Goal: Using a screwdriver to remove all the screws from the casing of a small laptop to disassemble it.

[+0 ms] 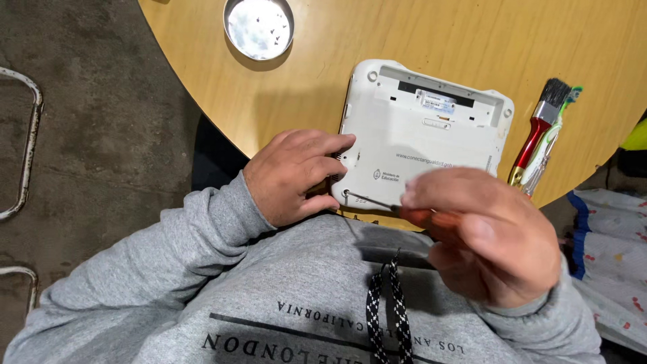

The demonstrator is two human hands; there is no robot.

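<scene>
A small white laptop (424, 131) lies upside down on a round wooden table (323, 81), near its front edge. My left hand (293, 175) grips the laptop's left side, fingers on its underside. My right hand (482, 236) holds a screwdriver (404, 210) with a reddish handle. Its thin metal tip sits in a screw hole at the laptop's front left corner.
A round metal dish (259, 27) with several tiny screws stands at the table's far side. A red-handled paintbrush (538, 131) and a pale green-tipped tool (552, 135) lie right of the laptop. A patterned cloth (610, 256) is at the right, and a metal frame (27, 141) at the left on the floor.
</scene>
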